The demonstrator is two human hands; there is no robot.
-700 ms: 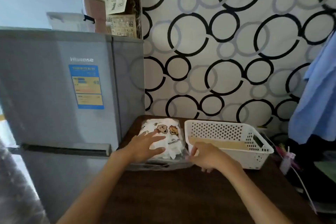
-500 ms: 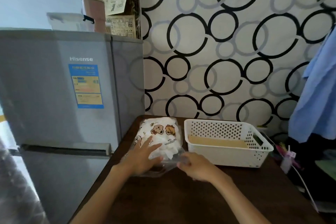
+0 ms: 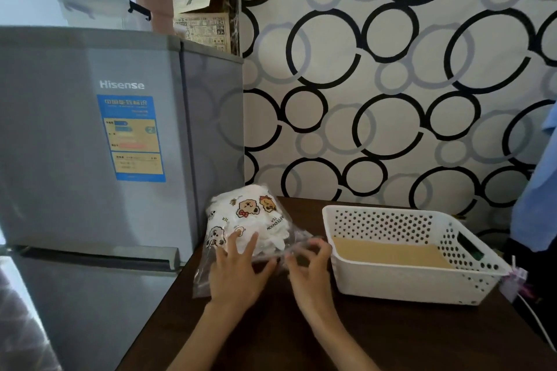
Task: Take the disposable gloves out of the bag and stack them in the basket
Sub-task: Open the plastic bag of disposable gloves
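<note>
Bag (image 3: 241,229) pulled nearer the table's front edge since the earlier frames; both hands stay on it.

Clear bag with cartoon print, white gloves (image 3: 256,220) inside, lies on the dark table (image 3: 391,337) between fridge (image 3: 90,144) and white perforated basket (image 3: 422,277). Left hand (image 3: 233,272) rests on the bag with fingers spread and straight. Right hand (image 3: 307,262) pinches the bag's clear edge, fingers curled. Basket holds a tan liner; circle-patterned wall behind.

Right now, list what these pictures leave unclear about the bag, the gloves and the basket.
1. Bag opening, head view: the right hand and creased clear plastic cover it; open or sealed, cannot tell.
2. Gloves: bunched white mass, count unreadable.
3. Basket floor: near wall hides its front strip.
</note>
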